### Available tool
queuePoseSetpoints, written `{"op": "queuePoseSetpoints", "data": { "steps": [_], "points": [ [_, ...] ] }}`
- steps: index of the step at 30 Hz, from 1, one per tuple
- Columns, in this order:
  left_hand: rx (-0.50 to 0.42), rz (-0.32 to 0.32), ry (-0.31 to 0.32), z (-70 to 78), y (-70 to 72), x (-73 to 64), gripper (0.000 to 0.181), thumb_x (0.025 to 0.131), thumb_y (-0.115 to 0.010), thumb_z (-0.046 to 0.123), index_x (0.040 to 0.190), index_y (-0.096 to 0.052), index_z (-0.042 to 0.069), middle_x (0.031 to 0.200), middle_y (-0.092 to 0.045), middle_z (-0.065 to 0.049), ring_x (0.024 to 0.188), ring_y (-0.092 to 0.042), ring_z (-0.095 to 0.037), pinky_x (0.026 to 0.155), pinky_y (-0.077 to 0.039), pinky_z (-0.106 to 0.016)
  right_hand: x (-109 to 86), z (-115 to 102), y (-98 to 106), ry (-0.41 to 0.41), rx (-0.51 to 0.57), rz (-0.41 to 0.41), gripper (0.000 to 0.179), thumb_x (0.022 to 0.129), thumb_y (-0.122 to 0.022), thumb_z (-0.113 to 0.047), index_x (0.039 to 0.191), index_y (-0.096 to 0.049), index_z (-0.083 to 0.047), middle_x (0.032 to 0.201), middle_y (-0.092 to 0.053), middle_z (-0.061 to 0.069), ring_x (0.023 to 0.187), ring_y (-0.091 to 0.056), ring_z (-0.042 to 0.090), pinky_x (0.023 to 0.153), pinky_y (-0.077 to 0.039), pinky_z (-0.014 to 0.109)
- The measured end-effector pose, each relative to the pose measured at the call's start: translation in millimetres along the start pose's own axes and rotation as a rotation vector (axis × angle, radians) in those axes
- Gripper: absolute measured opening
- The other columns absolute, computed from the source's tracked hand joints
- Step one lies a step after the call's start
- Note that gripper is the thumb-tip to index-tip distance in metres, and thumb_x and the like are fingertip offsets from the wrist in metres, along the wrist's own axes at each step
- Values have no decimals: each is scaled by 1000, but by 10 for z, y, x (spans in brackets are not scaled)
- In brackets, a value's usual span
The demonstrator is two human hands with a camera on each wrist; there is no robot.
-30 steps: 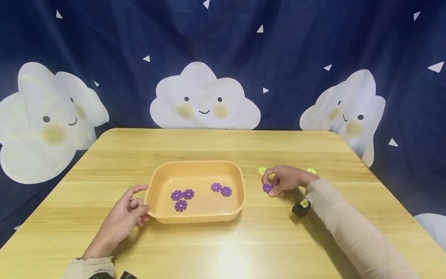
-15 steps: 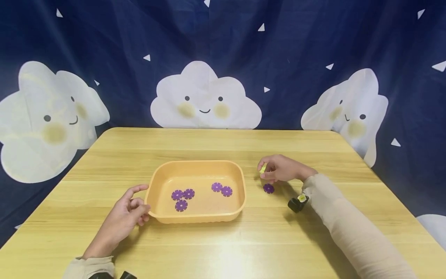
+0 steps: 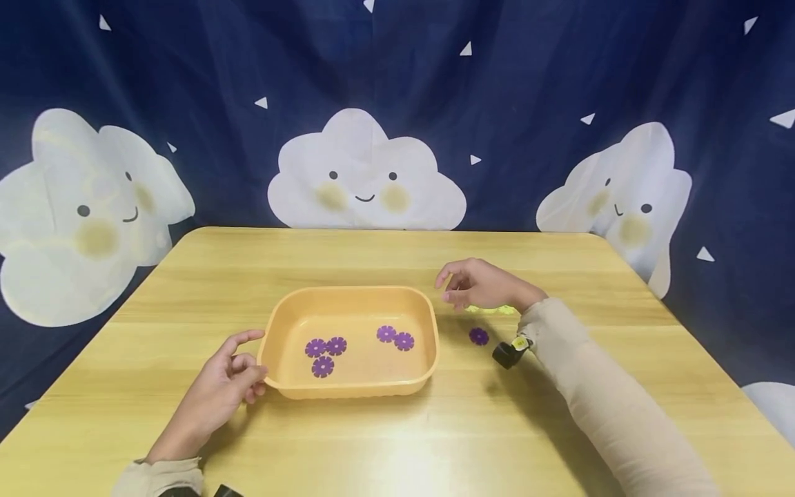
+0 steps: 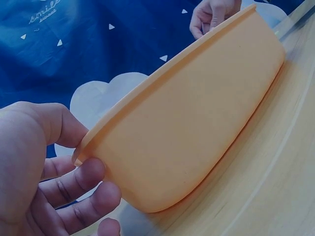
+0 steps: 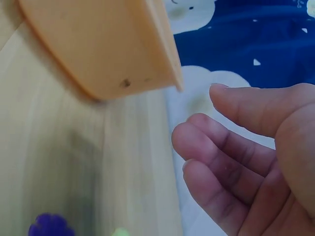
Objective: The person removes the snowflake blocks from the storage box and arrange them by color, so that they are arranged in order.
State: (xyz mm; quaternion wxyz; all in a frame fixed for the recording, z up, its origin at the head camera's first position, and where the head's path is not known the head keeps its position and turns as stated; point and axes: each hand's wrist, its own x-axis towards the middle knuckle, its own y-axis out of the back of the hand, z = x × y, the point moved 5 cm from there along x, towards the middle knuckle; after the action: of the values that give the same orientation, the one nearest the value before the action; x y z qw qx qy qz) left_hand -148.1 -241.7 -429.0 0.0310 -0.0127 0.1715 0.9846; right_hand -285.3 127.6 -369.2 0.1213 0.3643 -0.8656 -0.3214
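Observation:
An orange plastic basin (image 3: 354,390) stands on the table, several purple snowflake discs (image 3: 323,366) lying flat inside it. At its left end my left hand (image 3: 219,386) pinches the rim (image 4: 130,96) between thumb and fingers. To the right of the basin, my right hand (image 3: 481,284) is raised over the table with loosely bent fingers. Its thumb and fingertips (image 5: 197,135) stand apart with nothing between them in the right wrist view. Below that hand lie a purple disc (image 3: 479,336) and yellow-green discs (image 3: 506,310), the latter partly hidden by the hand.
The wooden table (image 3: 348,449) reaches back to a dark blue curtain (image 3: 397,76) printed with smiling clouds. A black wrist camera (image 3: 508,355) hangs beneath the right forearm, close over the table.
My right hand goes from the purple disc to a yellow-green disc, then rises leftward toward the basin, leaving the discs on the table. The left hand keeps its place on the rim.

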Motion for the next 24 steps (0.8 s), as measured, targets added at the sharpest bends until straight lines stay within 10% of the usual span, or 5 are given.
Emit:
{"op": "queuePoseSetpoints", "data": {
  "steps": [24],
  "points": [
    [9, 10, -17, 43, -6, 8, 57, 93, -54, 0, 145, -29, 6, 82, -58, -11, 69, -58, -21, 60, -51, -29, 425, -415, -201, 17, -28, -105, 29, 88, -65, 4, 116, -59, 2, 92, -66, 10, 78, -64, 19, 74, -54, 30]
  ]
}}
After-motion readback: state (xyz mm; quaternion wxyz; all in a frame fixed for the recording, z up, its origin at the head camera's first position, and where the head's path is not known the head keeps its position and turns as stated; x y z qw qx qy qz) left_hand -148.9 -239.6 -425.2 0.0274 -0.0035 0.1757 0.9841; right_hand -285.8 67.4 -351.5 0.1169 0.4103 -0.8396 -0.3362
